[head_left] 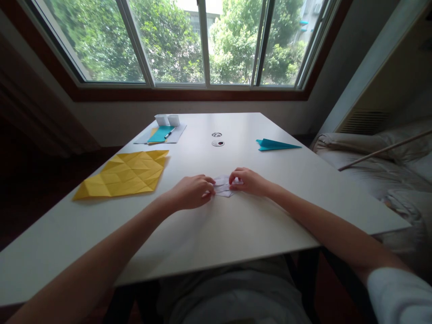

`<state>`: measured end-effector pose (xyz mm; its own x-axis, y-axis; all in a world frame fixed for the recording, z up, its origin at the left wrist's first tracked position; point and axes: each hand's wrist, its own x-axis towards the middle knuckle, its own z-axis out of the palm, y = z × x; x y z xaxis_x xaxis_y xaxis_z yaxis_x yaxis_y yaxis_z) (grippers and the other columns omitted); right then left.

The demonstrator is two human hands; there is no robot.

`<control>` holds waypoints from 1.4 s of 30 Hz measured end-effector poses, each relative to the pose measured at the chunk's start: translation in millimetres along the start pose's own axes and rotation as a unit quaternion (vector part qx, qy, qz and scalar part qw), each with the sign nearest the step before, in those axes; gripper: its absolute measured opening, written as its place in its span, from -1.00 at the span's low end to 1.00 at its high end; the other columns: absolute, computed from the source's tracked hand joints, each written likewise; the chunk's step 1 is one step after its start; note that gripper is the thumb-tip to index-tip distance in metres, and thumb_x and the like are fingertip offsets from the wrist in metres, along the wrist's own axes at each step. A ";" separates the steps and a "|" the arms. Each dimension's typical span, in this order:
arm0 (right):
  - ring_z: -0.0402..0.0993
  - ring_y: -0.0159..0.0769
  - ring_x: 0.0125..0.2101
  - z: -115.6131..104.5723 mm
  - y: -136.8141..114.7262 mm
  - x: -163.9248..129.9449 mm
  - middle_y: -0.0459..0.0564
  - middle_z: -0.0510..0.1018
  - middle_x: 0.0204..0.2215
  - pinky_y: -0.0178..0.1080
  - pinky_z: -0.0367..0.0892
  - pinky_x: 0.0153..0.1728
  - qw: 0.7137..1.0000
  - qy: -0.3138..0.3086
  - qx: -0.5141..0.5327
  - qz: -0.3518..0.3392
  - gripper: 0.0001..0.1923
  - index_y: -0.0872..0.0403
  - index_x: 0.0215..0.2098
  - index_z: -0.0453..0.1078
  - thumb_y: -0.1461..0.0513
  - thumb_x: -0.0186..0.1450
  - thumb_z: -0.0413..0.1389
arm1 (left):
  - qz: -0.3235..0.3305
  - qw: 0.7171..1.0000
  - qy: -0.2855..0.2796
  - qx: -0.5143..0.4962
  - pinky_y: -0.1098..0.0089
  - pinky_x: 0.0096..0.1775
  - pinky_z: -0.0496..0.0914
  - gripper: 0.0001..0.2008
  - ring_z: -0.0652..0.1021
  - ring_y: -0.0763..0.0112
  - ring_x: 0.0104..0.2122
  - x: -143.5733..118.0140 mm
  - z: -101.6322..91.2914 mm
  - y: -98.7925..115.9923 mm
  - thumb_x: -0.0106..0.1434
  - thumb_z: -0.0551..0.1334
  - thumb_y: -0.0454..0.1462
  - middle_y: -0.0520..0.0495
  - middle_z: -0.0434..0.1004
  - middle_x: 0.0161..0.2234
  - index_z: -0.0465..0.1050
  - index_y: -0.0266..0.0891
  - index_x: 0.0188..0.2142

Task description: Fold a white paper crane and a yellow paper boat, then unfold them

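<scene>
Yellow sheet: creased all over, spread on the white counter, with the other places below told from it.
Folded white paper: right of the yellow sheet, well apart from it, level with its nearer half; lying low on the counter, layers showing.
Left hand: between yellow sheet and folded white paper, narrow, fingertips and thumb holding the paper's left end.
Right hand: farther right of the yellow sheet, curled narrow, thumb and fingers holding the paper's right end.
Blue folded paper: far right of the yellow sheet, its point turned away.
Paper stack: just beyond the yellow sheet, a pen on top.
White boxes: two, beyond the yellow sheet, behind the stack.
Round discs: two, right of the yellow sheet and beyond it.
</scene>
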<state>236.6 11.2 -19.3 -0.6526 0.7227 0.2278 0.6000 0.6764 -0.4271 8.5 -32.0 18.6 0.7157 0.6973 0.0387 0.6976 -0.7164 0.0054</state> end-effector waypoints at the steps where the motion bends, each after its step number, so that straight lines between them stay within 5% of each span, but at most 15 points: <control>1: 0.32 -0.37 -0.35 0.0 -0.4 -0.3 -0.02 0.43 -0.33 -0.35 0.20 -0.35 1.000 0.000 0.000 -0.002 -0.86 0.07 -0.34 0.42 0.17 0.16 0.14 | -0.006 1.000 0.008 -0.009 0.45 -0.36 0.33 -0.78 0.47 0.34 -0.20 0.9 1.6 -0.5 0.17 0.06 -0.25 0.05 0.49 -0.14 0.50 -0.09 -0.33; 7: 0.32 -0.37 -0.34 0.1 -2.8 -2.8 -0.03 0.42 -0.33 -0.36 0.20 -0.37 1.000 -0.006 0.002 -0.008 -0.87 0.04 -0.33 0.42 0.17 0.16 0.14 | -0.130 0.985 0.102 -0.049 0.44 -0.44 0.29 -0.76 0.48 0.41 -0.41 11.5 20.3 2.6 0.20 0.02 -0.24 0.04 0.50 -0.31 0.46 -0.12 -0.31; 11: 0.33 -0.38 -0.36 -0.5 -3.5 -3.9 -0.03 0.42 -0.32 -0.36 0.20 -0.38 1.000 -0.010 0.001 -0.011 -0.86 0.05 -0.32 0.42 0.18 0.17 0.13 | -0.168 0.977 0.124 -0.041 0.44 -0.46 0.29 -0.75 0.48 0.39 -0.40 13.7 25.6 3.3 0.21 0.03 -0.16 0.01 0.49 -0.25 0.44 -0.11 -0.23; 16: 0.32 -0.37 -0.34 -3.1 -3.5 -3.5 -0.01 0.43 -0.33 -0.35 0.18 -0.36 0.998 0.000 -0.027 -0.048 -0.90 0.05 -0.33 0.45 0.24 0.20 0.10 | -0.125 0.989 0.079 -0.028 0.43 -0.43 0.30 -0.74 0.45 0.30 -0.23 11.7 22.7 -2.1 0.22 0.02 -0.20 -0.01 0.50 -0.26 0.49 -0.10 -0.29; 21: 0.28 -0.28 -0.30 -7.5 -3.8 -3.1 0.00 0.46 -0.36 -0.26 0.12 -0.29 0.985 0.040 -0.144 -0.088 -0.86 0.00 -0.38 0.49 0.24 0.23 0.08 | -0.067 0.995 0.063 -0.030 0.41 -0.38 0.33 -0.73 0.42 0.30 -0.24 8.5 18.0 -5.0 0.23 0.03 -0.20 -0.06 0.48 -0.28 0.52 -0.12 -0.31; 27: 0.31 -0.34 -0.35 -7.5 -2.3 -2.7 0.01 0.46 -0.37 -0.26 0.17 -0.26 0.979 0.020 -0.151 -0.133 -0.81 0.03 -0.33 0.48 0.24 0.27 0.02 | 0.004 0.997 0.064 -0.034 0.36 -0.23 0.34 -0.75 0.41 0.32 -0.21 5.0 12.8 -6.2 0.23 0.06 -0.24 -0.08 0.46 -0.23 0.52 -0.17 -0.36; 42: 0.38 -0.32 -0.31 -9.1 -0.6 -4.9 0.03 0.48 -0.32 -0.26 0.26 -0.24 0.984 0.012 -0.103 -0.146 -0.83 0.04 -0.29 0.48 0.29 0.23 0.05 | 0.019 0.998 0.055 -0.019 0.38 -0.29 0.34 -0.71 0.47 0.29 -0.24 6.4 17.0 3.8 0.19 0.11 -0.09 -0.07 0.49 -0.25 0.44 -0.14 -0.18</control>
<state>243.6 8.5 -12.1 -0.8020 0.4942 0.3355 0.4709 0.8687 -0.1538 16.3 -29.9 1.9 0.7325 0.6643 0.1490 0.6669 -0.7441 0.0390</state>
